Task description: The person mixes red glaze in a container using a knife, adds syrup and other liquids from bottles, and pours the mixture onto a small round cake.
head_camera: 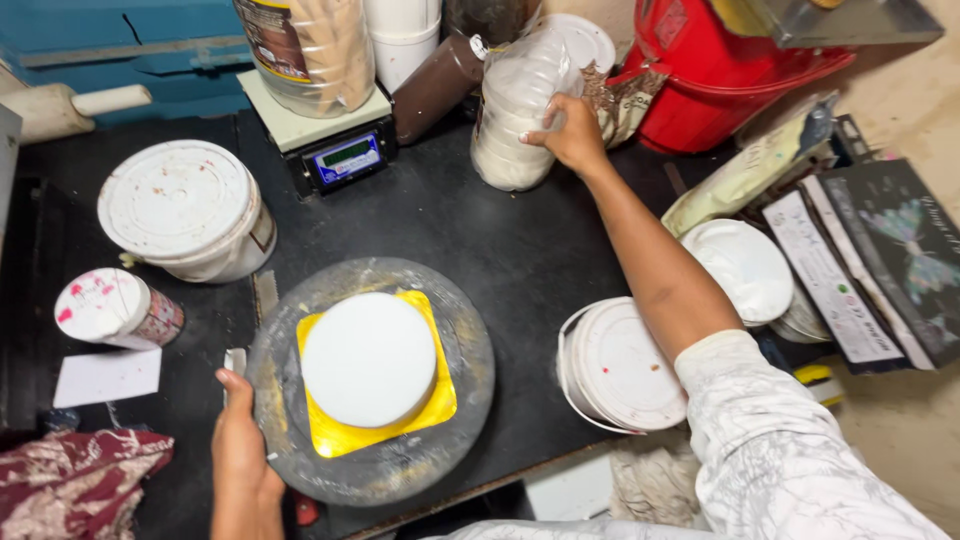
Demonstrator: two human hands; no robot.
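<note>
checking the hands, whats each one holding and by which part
Right hand has its grip around the side of a clear plastic jar, tilted. Left hand rests on the turntable rim, grasping nothing.

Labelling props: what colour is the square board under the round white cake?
Shiny gold-yellow board, clearest in the head view, under the white cake on the grey turntable.

The white cake (368, 358) has a smooth, matt icing surface. It sits on a glossy gold foil board (437, 400), on a dull grey turntable (460, 330) that looks scratched and worn. The jar (515, 115) is clear, shiny plastic. The table (500, 240) is black and matt. The red bucket (720, 80) is glossy plastic.
</note>
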